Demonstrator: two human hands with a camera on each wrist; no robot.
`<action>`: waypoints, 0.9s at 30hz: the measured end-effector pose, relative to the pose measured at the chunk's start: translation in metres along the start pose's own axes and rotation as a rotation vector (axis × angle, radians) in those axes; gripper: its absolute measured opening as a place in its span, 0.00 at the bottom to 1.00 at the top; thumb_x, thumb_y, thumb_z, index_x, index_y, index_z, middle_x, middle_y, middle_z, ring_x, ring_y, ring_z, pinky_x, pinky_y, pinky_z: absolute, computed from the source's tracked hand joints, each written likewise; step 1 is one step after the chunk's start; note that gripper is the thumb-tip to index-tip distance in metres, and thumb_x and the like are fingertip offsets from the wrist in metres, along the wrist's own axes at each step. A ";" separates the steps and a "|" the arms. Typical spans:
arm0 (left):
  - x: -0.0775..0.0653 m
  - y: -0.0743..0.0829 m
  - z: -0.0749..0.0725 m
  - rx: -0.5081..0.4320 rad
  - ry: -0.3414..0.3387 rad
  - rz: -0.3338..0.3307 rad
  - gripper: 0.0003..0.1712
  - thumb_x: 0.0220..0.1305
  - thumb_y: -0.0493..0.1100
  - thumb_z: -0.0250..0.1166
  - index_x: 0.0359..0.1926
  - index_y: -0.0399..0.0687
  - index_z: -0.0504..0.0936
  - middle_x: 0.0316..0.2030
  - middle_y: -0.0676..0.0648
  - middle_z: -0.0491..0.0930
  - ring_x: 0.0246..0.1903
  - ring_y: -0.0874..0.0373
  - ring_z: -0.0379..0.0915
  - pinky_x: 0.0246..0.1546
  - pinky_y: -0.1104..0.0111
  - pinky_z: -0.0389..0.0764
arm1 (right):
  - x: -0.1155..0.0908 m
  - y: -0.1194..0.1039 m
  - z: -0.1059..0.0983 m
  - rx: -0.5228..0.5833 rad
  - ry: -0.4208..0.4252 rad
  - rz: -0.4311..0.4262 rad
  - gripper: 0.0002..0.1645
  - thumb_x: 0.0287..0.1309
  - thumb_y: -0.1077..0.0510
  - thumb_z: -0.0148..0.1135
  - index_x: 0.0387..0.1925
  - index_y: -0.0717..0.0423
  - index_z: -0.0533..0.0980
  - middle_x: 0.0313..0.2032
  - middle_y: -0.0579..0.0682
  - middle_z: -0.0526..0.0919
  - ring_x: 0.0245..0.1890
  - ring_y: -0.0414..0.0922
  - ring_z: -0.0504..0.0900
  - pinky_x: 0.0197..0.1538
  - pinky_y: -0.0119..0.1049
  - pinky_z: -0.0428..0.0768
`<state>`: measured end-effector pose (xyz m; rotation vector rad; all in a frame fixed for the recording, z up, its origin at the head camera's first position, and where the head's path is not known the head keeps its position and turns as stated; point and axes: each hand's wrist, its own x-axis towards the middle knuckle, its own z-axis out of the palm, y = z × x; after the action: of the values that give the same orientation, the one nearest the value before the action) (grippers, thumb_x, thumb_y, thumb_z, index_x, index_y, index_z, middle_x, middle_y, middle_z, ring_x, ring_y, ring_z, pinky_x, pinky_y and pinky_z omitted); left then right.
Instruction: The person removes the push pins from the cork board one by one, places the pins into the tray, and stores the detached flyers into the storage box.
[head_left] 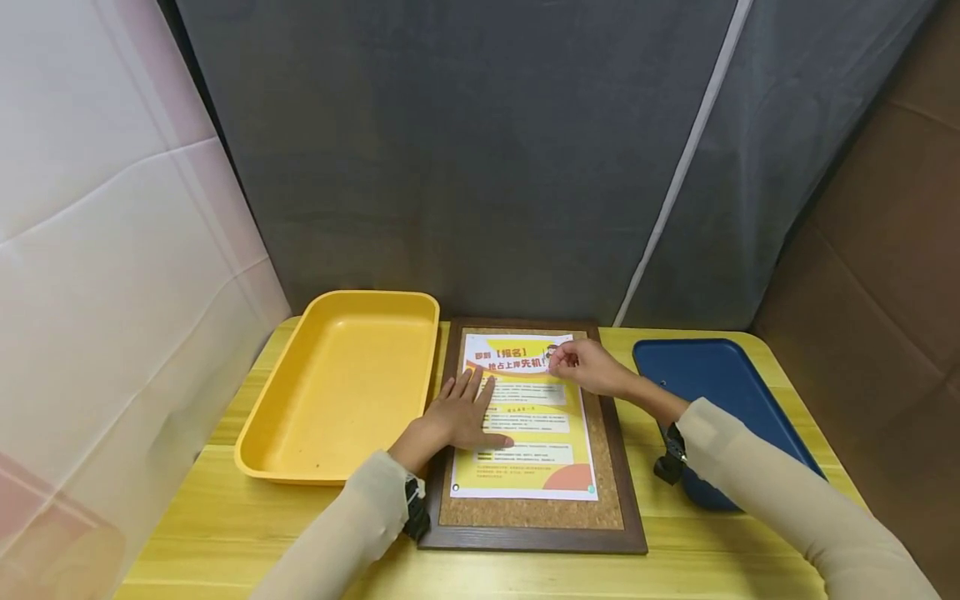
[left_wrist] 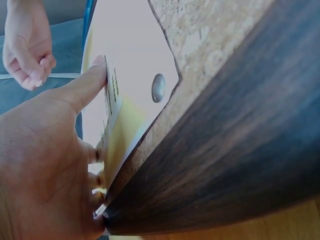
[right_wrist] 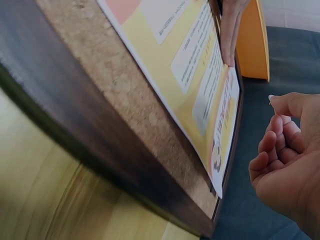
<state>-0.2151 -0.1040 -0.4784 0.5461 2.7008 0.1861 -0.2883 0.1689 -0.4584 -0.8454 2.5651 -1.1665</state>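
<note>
A yellow and white printed poster [head_left: 525, 477] lies on a cork board [head_left: 525, 512] with a dark wooden frame. My left hand [head_left: 459, 414] rests on the poster's left side with its fingers spread and straight. At the poster's lower left corner sits a silver thumbtack [left_wrist: 158, 88], flat against the paper. Above the upper right corner is my right hand [head_left: 592, 367], its thumb and forefinger pinching a tiny thumbtack [right_wrist: 270, 103]; most of it is hidden by the fingertips. The right wrist view shows that hand apart from the board, its other fingers curled.
To the left of the board stands a deep yellow tray [head_left: 337, 400], with a few dark specks in it. A shallow blue tray [head_left: 720, 375] lies on the right, partly behind the right forearm. The wooden table [head_left: 510, 575] ends at a grey curtain [head_left: 450, 167].
</note>
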 end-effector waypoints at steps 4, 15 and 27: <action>0.000 -0.003 0.002 -0.019 0.005 0.011 0.65 0.67 0.79 0.58 0.86 0.45 0.43 0.85 0.37 0.35 0.84 0.40 0.29 0.82 0.46 0.37 | -0.006 0.007 -0.005 -0.014 0.003 -0.002 0.07 0.71 0.63 0.66 0.37 0.63 0.85 0.29 0.49 0.82 0.29 0.43 0.72 0.34 0.33 0.71; 0.000 0.001 0.000 -0.010 0.001 0.009 0.64 0.68 0.78 0.59 0.86 0.45 0.43 0.85 0.37 0.35 0.85 0.41 0.31 0.82 0.46 0.39 | -0.028 0.028 -0.022 0.004 0.022 0.045 0.06 0.70 0.63 0.67 0.36 0.62 0.84 0.28 0.47 0.79 0.28 0.42 0.72 0.32 0.32 0.71; 0.000 0.002 0.000 -0.007 -0.001 0.012 0.64 0.68 0.78 0.58 0.86 0.45 0.43 0.85 0.37 0.34 0.84 0.41 0.29 0.82 0.45 0.38 | -0.051 0.053 -0.035 -0.052 0.079 0.037 0.05 0.68 0.60 0.71 0.34 0.57 0.85 0.28 0.44 0.80 0.31 0.42 0.74 0.36 0.33 0.73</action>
<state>-0.2143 -0.1026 -0.4779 0.5603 2.6951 0.1987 -0.2830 0.2485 -0.4772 -0.7748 2.6731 -1.1494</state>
